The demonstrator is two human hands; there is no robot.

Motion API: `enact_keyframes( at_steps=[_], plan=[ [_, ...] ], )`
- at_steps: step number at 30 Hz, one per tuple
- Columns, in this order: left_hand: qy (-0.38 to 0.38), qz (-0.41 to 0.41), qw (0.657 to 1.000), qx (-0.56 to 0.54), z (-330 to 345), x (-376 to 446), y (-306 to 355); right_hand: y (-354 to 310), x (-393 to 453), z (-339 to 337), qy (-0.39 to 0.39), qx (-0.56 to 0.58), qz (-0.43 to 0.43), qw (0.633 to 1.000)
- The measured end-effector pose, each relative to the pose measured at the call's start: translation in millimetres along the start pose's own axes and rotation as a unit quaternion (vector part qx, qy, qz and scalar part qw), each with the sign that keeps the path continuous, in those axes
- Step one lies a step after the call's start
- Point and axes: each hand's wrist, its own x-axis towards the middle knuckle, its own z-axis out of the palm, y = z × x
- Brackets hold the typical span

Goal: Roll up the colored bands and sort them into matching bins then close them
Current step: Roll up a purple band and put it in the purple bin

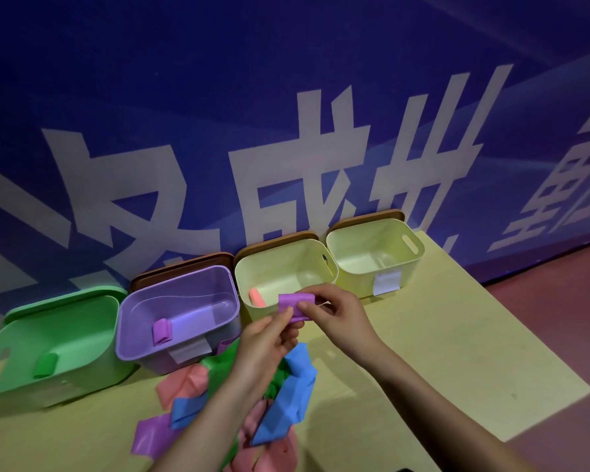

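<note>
My left hand (269,338) and right hand (334,311) pinch a rolled purple rubber band (295,306) above the tabletop (457,352). The green plastic bin (48,338), purple plastic bin (178,308) and nearer pale yellow bin (286,274) each hold one roll. A pile of loose bands (280,396) remains; all lids are off.

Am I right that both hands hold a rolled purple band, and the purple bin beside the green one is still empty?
Not quite. In the head view, the left hand and right hand do hold the rolled purple band, but the purple bin beside the green bin already has a purple roll in it.
</note>
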Motion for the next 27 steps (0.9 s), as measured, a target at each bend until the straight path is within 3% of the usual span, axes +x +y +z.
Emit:
enact_keyframes(
  at_steps=[6,10,14,18,23,27],
  plan=[
    [-0.002,-0.102,0.984,-0.146,5,0,5,12,-1,1,0.044,-0.149,-0.163,0.974],
    [-0.026,-0.100,0.974,-0.200,1,1,13,16,-1,4,0.051,-0.189,-0.204,0.959],
    [-0.015,-0.040,0.987,-0.153,-6,6,11,8,-7,3,0.002,-0.100,-0.171,0.980],
    [-0.025,0.046,0.996,-0.067,-9,2,9,1,-4,9,0.028,-0.025,-0.117,0.992],
    [0.002,0.123,0.992,0.004,-10,-2,6,-8,-2,17,0.013,0.088,0.039,0.995],
    [-0.010,0.147,0.988,0.049,-17,-9,0,-12,-5,14,-0.022,0.119,0.049,0.991]
  ],
)
